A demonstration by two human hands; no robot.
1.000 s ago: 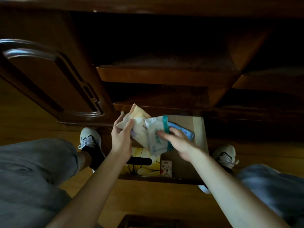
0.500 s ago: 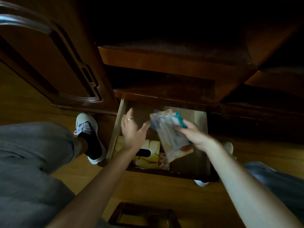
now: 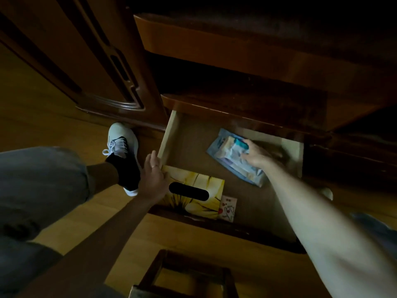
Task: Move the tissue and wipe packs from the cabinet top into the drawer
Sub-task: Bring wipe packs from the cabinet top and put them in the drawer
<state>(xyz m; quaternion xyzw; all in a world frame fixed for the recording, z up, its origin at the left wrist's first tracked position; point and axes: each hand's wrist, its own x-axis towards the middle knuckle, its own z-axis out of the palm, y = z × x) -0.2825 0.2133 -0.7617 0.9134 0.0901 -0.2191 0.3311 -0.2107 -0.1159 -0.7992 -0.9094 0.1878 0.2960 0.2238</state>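
Observation:
The bottom drawer point(image 3: 169, 134) of a dark wooden cabinet stands pulled out below me. A stack of wipe and tissue packs point(image 3: 229, 157), blue, white and cream with a teal tab, lies on the drawer floor at the back right. My right hand point(image 3: 256, 154) rests on top of the stack, fingers curled over it. A yellow tissue box point(image 3: 193, 190) with a black oval slot sits in the front left corner. My left hand point(image 3: 153, 177) lies at the drawer's left wall, touching the box's corner, fingers spread. A small white pack point(image 3: 227, 208) leans beside the box.
An open cabinet door point(image 3: 90, 61) angles out at the left. Higher drawer fronts point(image 3: 236, 50) overhang the drawer. My left shoe point(image 3: 122, 145) stands on the wood floor beside the drawer. A dark wooden stool frame point(image 3: 187, 274) sits near the bottom edge.
My right hand has lowered the stack of packs from above the drawer onto its floor at the back right. My left hand let go of the packs and moved to the drawer's left wall.

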